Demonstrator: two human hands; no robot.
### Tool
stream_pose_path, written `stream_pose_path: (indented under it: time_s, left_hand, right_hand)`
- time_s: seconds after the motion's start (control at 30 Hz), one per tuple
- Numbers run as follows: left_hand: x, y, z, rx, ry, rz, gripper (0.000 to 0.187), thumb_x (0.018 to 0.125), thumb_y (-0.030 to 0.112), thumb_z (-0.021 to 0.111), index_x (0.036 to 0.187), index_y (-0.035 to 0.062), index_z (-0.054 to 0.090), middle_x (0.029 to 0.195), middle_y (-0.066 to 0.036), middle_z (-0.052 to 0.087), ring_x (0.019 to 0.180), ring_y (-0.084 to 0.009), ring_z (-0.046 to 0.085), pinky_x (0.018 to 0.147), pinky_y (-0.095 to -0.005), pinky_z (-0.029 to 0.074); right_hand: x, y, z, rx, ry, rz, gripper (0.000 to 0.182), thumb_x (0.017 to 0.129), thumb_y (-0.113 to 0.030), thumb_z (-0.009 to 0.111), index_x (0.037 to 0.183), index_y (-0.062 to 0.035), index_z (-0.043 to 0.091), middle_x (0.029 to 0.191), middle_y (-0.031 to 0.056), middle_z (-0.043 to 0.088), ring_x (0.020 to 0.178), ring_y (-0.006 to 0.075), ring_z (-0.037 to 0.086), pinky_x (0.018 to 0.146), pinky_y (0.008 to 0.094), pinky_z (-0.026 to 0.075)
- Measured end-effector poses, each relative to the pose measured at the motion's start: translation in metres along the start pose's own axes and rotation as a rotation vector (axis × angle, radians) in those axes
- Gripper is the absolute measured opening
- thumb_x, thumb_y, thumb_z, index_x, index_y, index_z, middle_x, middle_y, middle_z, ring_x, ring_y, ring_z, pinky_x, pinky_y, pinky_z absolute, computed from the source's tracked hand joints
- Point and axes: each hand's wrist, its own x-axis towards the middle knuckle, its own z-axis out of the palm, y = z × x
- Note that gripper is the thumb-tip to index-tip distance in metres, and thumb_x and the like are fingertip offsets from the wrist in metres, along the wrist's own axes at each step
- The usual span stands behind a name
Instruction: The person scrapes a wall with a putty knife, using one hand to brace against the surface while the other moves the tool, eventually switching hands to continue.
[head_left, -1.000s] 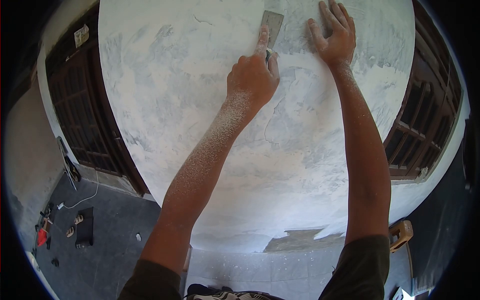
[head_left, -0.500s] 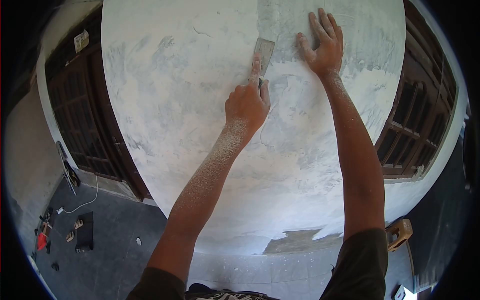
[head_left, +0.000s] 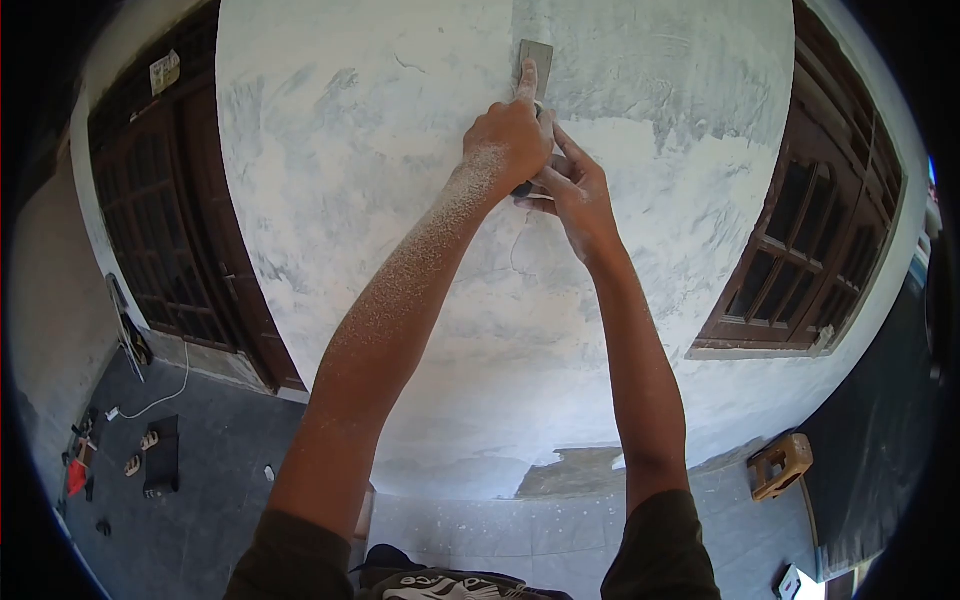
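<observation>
A scraper with a flat grey metal blade [head_left: 541, 68] is held up against the patchy white wall [head_left: 420, 260]. My left hand [head_left: 510, 138] is closed around its handle, with the index finger stretched along the blade. My right hand [head_left: 580, 190] meets the left one from below and to the right. Its fingers are bent around dark parts at the lower end of the tool, which the two hands partly hide. Pale dust coats the left forearm, and the fingers are whitened too. Grey, uncoated-looking plaster shows to the right of the blade.
A dark wooden door [head_left: 160, 220] is at left, a brown-framed window [head_left: 800, 240] at right. A wooden-coloured stool [head_left: 782, 466] stands low on the right. Sandals [head_left: 140, 455], a dark mat [head_left: 162, 460] and a white cable [head_left: 165, 395] lie on the floor.
My right hand has left its spread position on the wall and moved down and left onto the scraper's handle end. The left hand and scraper are slightly higher in view.
</observation>
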Motion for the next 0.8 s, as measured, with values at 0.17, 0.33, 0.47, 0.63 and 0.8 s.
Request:
stream_pose_path:
  time_s: [0.17, 0.33, 0.47, 0.63, 0.8]
  left_hand:
    - [0.008, -0.009, -0.013, 0.099, -0.053, 0.067, 0.076, 0.098, 0.037, 0.051, 0.16, 0.014, 0.015, 0.114, -0.027, 0.068, 0.107, -0.0421, 0.067, 0.101, -0.0494, 0.049]
    - [0.002, -0.016, -0.038, -0.018, -0.243, -0.028, 0.068, 0.099, 0.039, 0.048, 0.158, 0.0133, 0.027, 0.117, -0.024, 0.069, 0.103, -0.04, 0.069, 0.1, -0.0488, 0.051]
    - [0.025, -0.057, -0.058, 0.329, 0.313, 0.299, 0.059, 0.094, 0.041, 0.056, 0.146, 0.0144, 0.051, 0.134, -0.014, 0.063, 0.126, -0.0314, 0.058, 0.107, -0.0471, 0.047]
    - [0.052, -0.122, -0.043, 0.49, 0.459, 0.697, 0.071, 0.092, 0.045, 0.058, 0.154, 0.0185, 0.038, 0.164, -0.018, 0.022, 0.153, -0.0378, 0.016, 0.121, -0.0594, 0.018]
    - [0.04, -0.125, -0.031, 0.517, 0.505, 0.658, 0.07, 0.092, 0.044, 0.058, 0.154, 0.0183, 0.038, 0.164, -0.019, 0.022, 0.153, -0.0374, 0.016, 0.122, -0.0584, 0.016]
  right_hand:
    - [0.004, 0.001, 0.022, -0.184, 0.074, -0.08, 0.071, 0.093, -0.006, 0.059, 0.155, 0.0015, 0.026, 0.102, 0.0136, 0.069, 0.086, 0.0204, 0.071, 0.069, 0.0309, 0.06]
    - [0.025, 0.035, 0.031, -0.598, 0.251, -0.362, 0.064, 0.095, -0.01, 0.055, 0.154, 0.002, 0.031, 0.092, 0.0153, 0.068, 0.075, 0.0196, 0.066, 0.067, 0.0327, 0.055]
    - [0.019, 0.025, 0.036, -0.698, 0.326, -0.341, 0.057, 0.096, -0.01, 0.052, 0.146, 0.0114, 0.038, 0.088, 0.0289, 0.065, 0.076, 0.0359, 0.068, 0.068, 0.0437, 0.053]
    - [0.011, 0.036, 0.044, -0.863, 0.405, -0.436, 0.051, 0.1, -0.013, 0.054, 0.147, 0.0031, 0.044, 0.07, 0.0189, 0.06, 0.058, 0.0284, 0.063, 0.057, 0.0391, 0.052]
    - [-0.018, 0.055, 0.06, -0.933, 0.408, -0.281, 0.049, 0.099, -0.008, 0.054, 0.148, -0.0094, 0.048, 0.064, 0.0123, 0.056, 0.056, 0.0236, 0.061, 0.056, 0.0378, 0.052]
